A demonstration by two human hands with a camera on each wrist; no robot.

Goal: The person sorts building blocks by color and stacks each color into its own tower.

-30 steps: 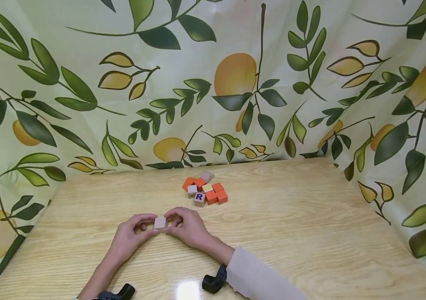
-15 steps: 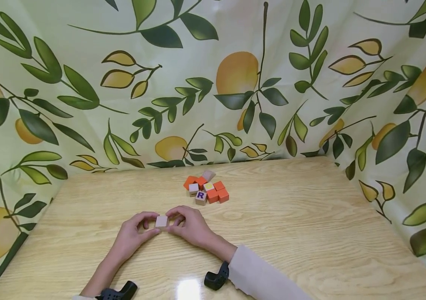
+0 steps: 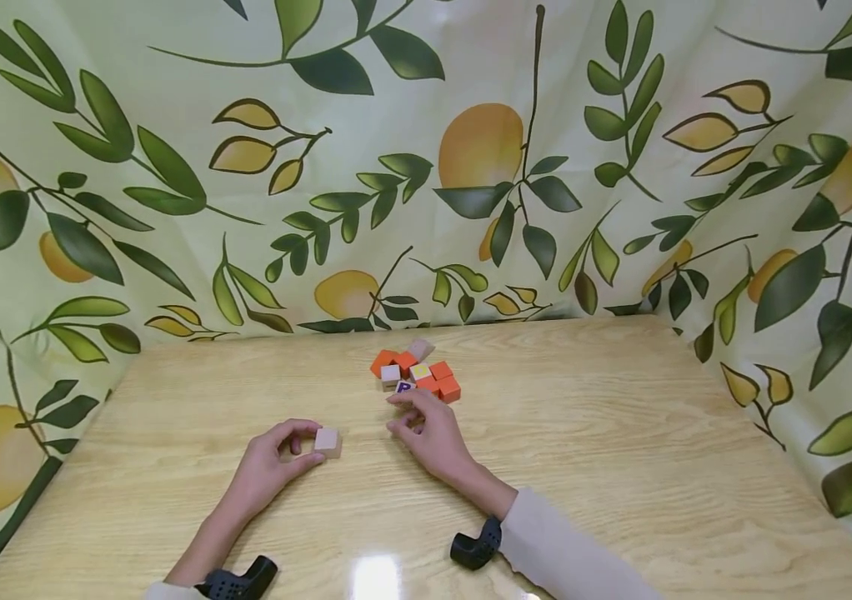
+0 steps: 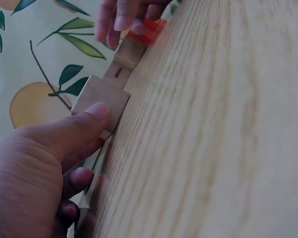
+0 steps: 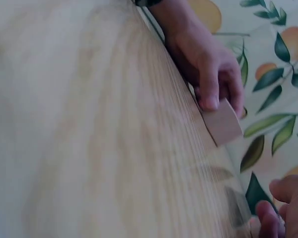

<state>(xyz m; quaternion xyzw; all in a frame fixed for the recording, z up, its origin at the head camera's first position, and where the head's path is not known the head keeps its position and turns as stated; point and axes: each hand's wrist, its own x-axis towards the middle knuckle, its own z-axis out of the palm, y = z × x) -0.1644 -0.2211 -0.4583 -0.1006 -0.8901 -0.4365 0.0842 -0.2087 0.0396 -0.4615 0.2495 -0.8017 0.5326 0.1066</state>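
Note:
My left hand (image 3: 264, 467) pinches a plain wooden block (image 3: 327, 442) between thumb and fingers on the tabletop. In the left wrist view the thumb presses the near face of this block (image 4: 102, 99). To the right, my right hand (image 3: 433, 437) reaches over the front of a cluster of blocks, its thumb and forefinger apart. Its fingers partly cover a wooden block with a purple letter R (image 3: 404, 387). Only a few fingers of the right hand (image 5: 280, 208) show in the right wrist view. Nothing is visible between them.
Behind the lettered block lie several orange blocks (image 3: 449, 389), a plain wooden block (image 3: 391, 375), a block with a yellow mark (image 3: 421, 372) and a pale wooden piece (image 3: 422, 348). A leaf-and-fruit patterned cloth (image 3: 366, 125) hangs behind the wooden table (image 3: 583, 467).
My right hand has let go of the plain block and moved right and forward to the cluster. The left hand still holds the block in about the same place.

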